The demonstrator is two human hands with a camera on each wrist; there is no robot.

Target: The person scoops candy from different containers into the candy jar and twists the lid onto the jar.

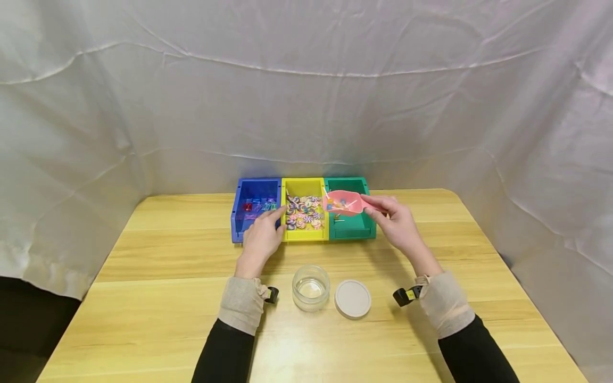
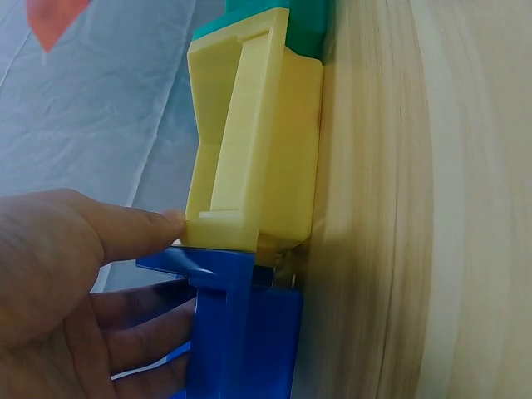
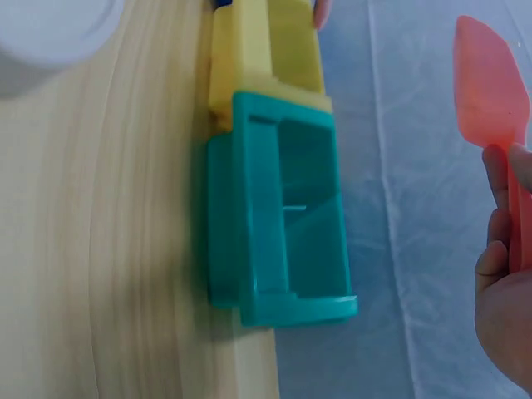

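Observation:
Three bins stand in a row at the table's far side: a blue bin (image 1: 255, 208), a yellow bin (image 1: 305, 210) full of swirled lollipops, and a green bin (image 1: 351, 213). My right hand (image 1: 391, 219) grips the handle of a pink scoop (image 1: 344, 202) that carries a few lollipops above the green bin. The scoop (image 3: 492, 87) shows in the right wrist view too, over the green bin (image 3: 283, 220). My left hand (image 1: 262, 234) rests on the front of the blue and yellow bins, thumb on the yellow bin's (image 2: 253, 145) corner and fingers on the blue bin (image 2: 241, 328).
A clear glass jar (image 1: 311, 287) stands open near the table's front, with its white lid (image 1: 353, 298) lying flat to its right. White cloth hangs behind and at both sides of the wooden table (image 1: 158, 298).

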